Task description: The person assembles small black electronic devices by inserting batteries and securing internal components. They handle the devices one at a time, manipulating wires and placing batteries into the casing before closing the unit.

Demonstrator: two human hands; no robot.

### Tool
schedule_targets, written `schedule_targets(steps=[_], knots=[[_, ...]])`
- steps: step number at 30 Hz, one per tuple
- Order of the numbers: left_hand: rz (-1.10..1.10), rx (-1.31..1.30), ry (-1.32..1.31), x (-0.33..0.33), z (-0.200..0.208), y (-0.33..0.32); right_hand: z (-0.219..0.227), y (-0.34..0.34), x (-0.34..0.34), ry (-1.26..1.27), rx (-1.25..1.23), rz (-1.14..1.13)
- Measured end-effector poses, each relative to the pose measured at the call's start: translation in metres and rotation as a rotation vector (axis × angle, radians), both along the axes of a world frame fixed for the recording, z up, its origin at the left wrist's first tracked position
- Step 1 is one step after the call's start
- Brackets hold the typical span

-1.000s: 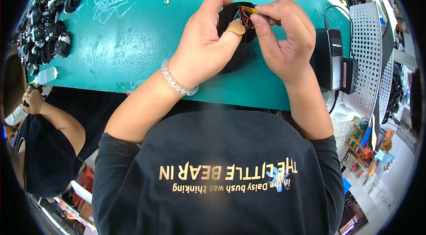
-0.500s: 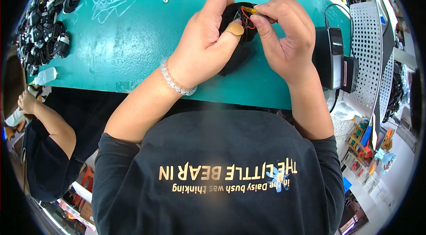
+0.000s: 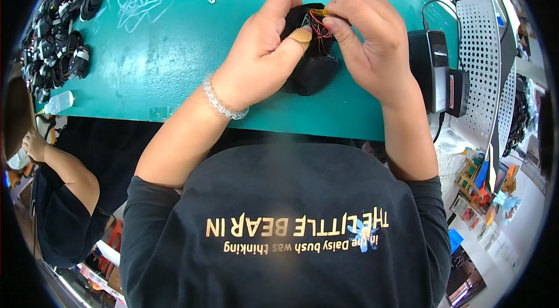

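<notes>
My left hand (image 3: 259, 55), with a tan cover on the thumb, grips an opened black plastic housing (image 3: 317, 77) over the green table. The lower part is a rounded, glossy shell. Inside the upper part, a bit of circuit board (image 3: 306, 20) and thin red wires (image 3: 321, 29) show beside my left thumb. Between thumb and forefinger, my right hand (image 3: 375, 46) pinches a small yellow-taped piece (image 3: 318, 12) at the housing's far right edge. Its far end is hidden by my fingers.
Coiled black cables (image 3: 75, 63) are heaped at the left, near a small translucent bottle (image 3: 60, 102). A black box-shaped device (image 3: 430, 69) and a perforated white metal panel (image 3: 480, 69) stand at the right. Another person's arm (image 3: 73, 165) shows at far left.
Both hands have shifted slightly left with the housing. It has tilted so that more of the lower shell and the red wires show.
</notes>
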State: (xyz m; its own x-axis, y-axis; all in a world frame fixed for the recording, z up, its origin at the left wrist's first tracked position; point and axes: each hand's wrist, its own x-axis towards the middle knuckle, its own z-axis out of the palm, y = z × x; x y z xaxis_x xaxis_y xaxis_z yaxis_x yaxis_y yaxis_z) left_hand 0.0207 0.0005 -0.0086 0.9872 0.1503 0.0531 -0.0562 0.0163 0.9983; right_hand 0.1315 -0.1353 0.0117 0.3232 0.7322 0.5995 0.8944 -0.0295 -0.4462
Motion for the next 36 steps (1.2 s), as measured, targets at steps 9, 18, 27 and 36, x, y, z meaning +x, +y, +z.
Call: schedule_targets(steps=[9,18,27,36], knots=[[-0.026,-0.006,-0.041,0.001,-0.004,0.002,-0.004,0.0,0.002,0.067,0.019,0.051],[-0.079,-0.119,-0.132,-0.002,0.008,0.0,0.008,-0.004,-0.003,0.046,0.248,0.079],[-0.094,-0.184,-0.142,-0.002,0.007,-0.003,0.009,-0.006,-0.006,0.148,0.266,0.094],[0.052,0.219,-0.436,0.001,-0.001,-0.001,0.005,-0.008,-0.011,0.748,0.101,0.217]])
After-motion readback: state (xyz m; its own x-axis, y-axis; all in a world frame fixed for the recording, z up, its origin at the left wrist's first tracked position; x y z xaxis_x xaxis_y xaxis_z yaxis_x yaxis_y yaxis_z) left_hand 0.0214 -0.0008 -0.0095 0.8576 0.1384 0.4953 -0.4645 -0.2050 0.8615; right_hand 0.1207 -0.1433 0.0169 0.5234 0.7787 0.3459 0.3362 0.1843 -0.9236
